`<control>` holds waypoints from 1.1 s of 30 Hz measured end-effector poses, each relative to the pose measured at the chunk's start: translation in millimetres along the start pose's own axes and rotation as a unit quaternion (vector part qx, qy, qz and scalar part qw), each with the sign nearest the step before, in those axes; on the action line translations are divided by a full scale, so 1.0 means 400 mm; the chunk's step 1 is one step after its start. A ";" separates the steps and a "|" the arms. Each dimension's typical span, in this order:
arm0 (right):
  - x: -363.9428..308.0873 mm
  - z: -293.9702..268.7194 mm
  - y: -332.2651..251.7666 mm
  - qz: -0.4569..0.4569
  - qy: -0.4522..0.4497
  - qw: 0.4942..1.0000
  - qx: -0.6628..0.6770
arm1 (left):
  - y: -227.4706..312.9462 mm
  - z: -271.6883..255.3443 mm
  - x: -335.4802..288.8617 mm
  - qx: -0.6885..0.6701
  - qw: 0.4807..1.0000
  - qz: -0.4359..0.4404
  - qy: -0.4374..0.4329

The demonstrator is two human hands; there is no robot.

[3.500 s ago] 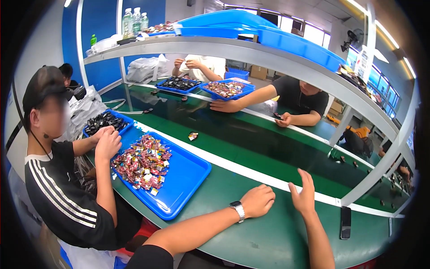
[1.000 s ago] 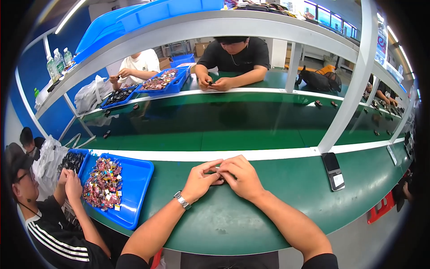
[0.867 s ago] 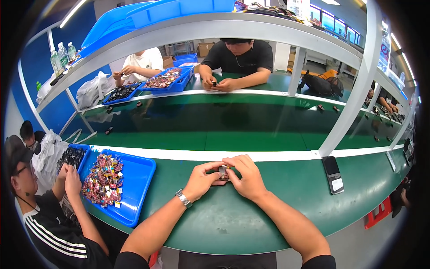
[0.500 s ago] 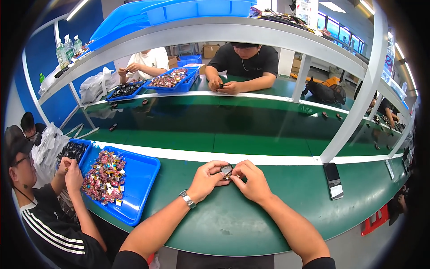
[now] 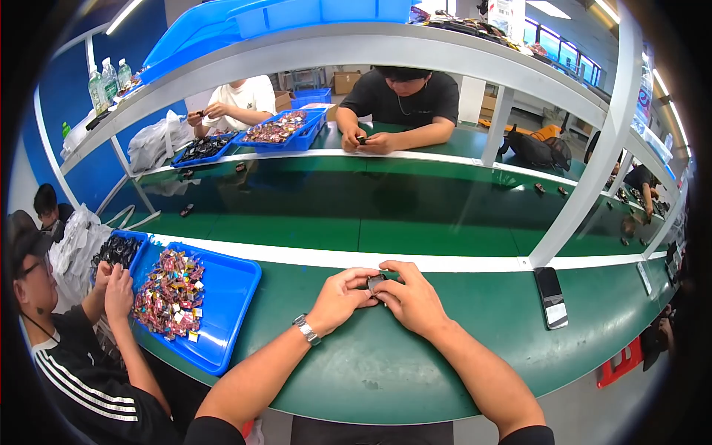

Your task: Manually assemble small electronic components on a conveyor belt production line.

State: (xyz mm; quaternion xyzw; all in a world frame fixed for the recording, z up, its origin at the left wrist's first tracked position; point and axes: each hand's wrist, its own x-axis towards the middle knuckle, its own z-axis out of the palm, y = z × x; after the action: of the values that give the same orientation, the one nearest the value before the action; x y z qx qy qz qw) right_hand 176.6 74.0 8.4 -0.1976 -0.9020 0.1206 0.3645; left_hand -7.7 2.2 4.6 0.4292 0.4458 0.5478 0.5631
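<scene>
Between my two hands, just above the green worktop (image 5: 356,371), is a small dark device part (image 5: 377,282) with a greyish face. My left hand (image 5: 343,300), with a metal watch at its wrist, pinches its left side between thumb and fingers. On the other side my right hand (image 5: 412,298) is closed on the part, its thumb against the lower right and its index finger bent at the top edge. Fingertips cover much of the part, so its exact kind cannot be made out.
Left of me, a blue tray (image 5: 241,297) holds a heap of small pinkish parts (image 5: 170,297); black parts (image 5: 119,248) fill another tray. A co-worker (image 5: 81,356) sits there. Ahead runs a green conveyor (image 5: 415,219) below a metal frame (image 5: 582,178). Right, a dark phone (image 5: 549,297) lies down.
My right hand's fingers have shifted: the index finger now reaches to the part's top edge and the thumb presses lower. My left hand keeps its pinch. The view has moved slightly.
</scene>
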 end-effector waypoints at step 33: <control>-0.017 0.034 -0.025 0.057 0.094 0.992 0.066 | 0.001 0.001 0.001 0.011 1.000 -0.006 -0.022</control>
State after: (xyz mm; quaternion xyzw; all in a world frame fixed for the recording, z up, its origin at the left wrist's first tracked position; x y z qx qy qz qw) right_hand 168.7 61.1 -1.8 -0.2350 -0.8412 0.1810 0.4522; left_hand -7.6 2.8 5.0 0.4445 0.4415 0.5298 0.5716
